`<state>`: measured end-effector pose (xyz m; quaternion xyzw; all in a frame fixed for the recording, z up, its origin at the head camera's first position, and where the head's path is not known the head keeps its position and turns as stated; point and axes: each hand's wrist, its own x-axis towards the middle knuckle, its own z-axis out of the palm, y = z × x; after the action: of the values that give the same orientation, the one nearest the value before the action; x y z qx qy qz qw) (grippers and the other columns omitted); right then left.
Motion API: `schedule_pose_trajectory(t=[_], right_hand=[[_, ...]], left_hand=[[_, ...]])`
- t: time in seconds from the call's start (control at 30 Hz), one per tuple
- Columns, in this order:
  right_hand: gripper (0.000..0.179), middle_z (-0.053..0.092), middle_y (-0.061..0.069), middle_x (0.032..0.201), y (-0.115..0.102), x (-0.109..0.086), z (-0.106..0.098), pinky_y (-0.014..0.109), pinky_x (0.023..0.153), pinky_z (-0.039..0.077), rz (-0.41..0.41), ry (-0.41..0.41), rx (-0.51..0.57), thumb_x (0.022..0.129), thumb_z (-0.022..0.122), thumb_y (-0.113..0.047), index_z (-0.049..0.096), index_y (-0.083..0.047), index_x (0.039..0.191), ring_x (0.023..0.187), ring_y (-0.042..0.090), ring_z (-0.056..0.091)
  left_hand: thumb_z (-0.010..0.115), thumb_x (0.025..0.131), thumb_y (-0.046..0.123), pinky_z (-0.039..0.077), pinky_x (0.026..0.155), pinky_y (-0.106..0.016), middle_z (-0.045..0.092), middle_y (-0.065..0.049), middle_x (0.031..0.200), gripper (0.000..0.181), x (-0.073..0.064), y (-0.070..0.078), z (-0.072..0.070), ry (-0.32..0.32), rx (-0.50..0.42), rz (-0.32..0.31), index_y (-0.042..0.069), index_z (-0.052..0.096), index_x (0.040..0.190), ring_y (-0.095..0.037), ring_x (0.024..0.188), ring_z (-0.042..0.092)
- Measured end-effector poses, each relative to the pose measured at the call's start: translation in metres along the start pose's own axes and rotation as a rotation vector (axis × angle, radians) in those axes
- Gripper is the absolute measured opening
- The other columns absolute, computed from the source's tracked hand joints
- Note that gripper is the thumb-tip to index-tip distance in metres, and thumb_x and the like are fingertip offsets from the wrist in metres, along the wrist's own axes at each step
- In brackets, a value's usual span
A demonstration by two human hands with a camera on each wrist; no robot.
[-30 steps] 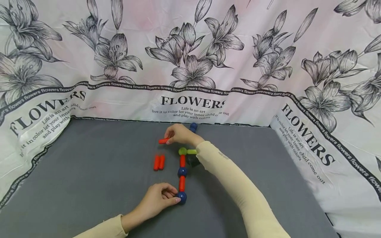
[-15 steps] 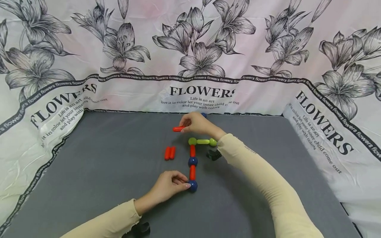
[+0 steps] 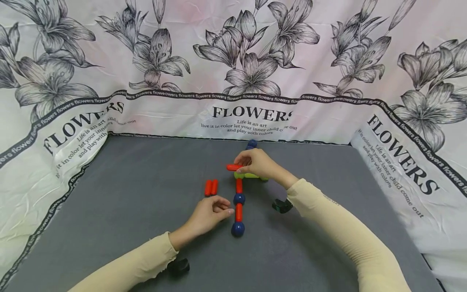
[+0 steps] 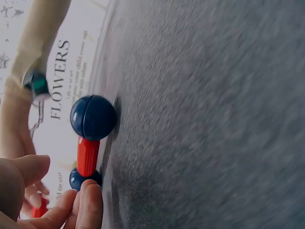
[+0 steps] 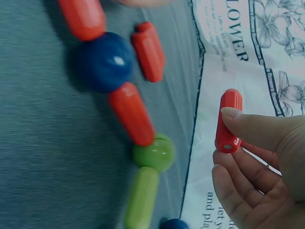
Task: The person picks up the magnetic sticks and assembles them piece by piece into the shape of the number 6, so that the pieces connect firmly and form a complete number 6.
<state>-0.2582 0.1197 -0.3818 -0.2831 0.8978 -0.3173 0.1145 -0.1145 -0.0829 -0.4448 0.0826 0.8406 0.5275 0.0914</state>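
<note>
My right hand pinches a red magnetic rod between thumb and fingers. In the head view that rod overlaps the green ball; in the right wrist view it is apart from it. A chain lies on the table: near blue ball, red rod, second blue ball, another red rod, then the green ball with a green rod leading right. My left hand hovers just left of the chain, fingers loosely bent, thumb apart from them, holding nothing.
Two red rods lie side by side left of the chain. A blue ball stands at the table's back edge, partly behind my right hand. Flower-printed cloth encloses the grey table at back and sides.
My left hand has let go of the near blue ball and moved slightly forward. My right hand has brought the red rod rightward and closer to the green ball. The head view has shifted.
</note>
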Motion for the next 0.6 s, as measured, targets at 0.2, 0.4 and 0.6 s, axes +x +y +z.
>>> schedule_pose_trajectory(t=[0.2, 0.4, 0.6], right_hand=[[0.025, 0.076, 0.002, 0.098, 0.011, -0.022, 0.007, 0.031, 0.077, 0.057, 0.014, 0.033, 0.011, 0.084, 0.08, -0.021, 0.074, -0.014, 0.108, 0.085, 0.014, 0.067], [0.022, 0.076, 0.001, 0.094, 0.018, -0.04, 0.01, 0.026, 0.071, 0.055, -0.001, 0.058, 0.031, 0.083, 0.081, -0.019, 0.075, -0.014, 0.104, 0.079, 0.011, 0.066], [0.021, 0.073, 0.001, 0.087, 0.025, -0.055, 0.013, 0.025, 0.07, 0.054, 0.014, 0.077, 0.04, 0.083, 0.081, -0.02, 0.075, -0.014, 0.102, 0.076, 0.01, 0.063]], left_hand=[[0.075, 0.089, 0.026, 0.053, 0.063, -0.022, 0.074, -0.008, 0.094, 0.032, 0.01, -0.001, 0.0, 0.014, 0.013, -0.014, 0.002, 0.068, 0.108, -0.009, 0.072, 0.065], [0.073, 0.09, 0.025, 0.054, 0.062, -0.022, 0.073, -0.01, 0.094, 0.034, 0.016, -0.002, -0.001, -0.012, -0.017, -0.029, 0.0, 0.066, 0.112, -0.01, 0.069, 0.066], [0.071, 0.091, 0.023, 0.054, 0.06, -0.022, 0.073, -0.011, 0.093, 0.035, 0.02, -0.001, 0.001, -0.041, -0.026, -0.027, -0.003, 0.065, 0.114, -0.014, 0.068, 0.067]])
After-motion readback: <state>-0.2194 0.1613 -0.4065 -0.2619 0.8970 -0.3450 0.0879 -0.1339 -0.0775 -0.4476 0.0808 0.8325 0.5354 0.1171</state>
